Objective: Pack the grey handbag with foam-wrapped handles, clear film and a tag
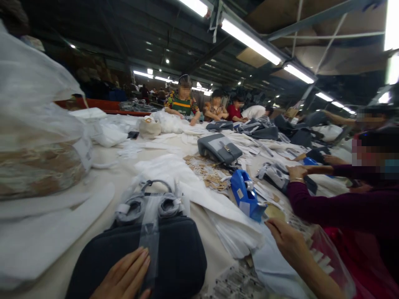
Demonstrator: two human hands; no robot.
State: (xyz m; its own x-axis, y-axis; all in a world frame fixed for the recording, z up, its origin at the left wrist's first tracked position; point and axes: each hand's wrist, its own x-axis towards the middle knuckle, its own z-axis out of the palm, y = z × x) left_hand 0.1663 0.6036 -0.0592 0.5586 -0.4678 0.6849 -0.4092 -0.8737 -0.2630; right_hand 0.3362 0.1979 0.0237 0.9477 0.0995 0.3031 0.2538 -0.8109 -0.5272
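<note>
A dark navy bag (177, 257) lies in front of me on the table, with its short handle (156, 182) and two wrapped strap coils (170, 205) at the far end. Down its middle runs a strip of see-through tape (151, 226). My left hand (126, 276) rests on the bag, fingers stretched out flat against the tape's edge. To the right, my right hand (288, 241) is close to the cutting end of a blue tape dispenser (241, 193). Its thumb and forefinger are pinched together; whatever is between them cannot be made out.
White foam sheets (199, 191) spread beyond the bag. A grey bag (220, 147) sits by loose paper tags (207, 170). A large plastic-wrapped bundle (40, 166) stands left. A co-worker's purple sleeve (327, 203) reaches in from the right. Small metal parts (237, 284) lie near me.
</note>
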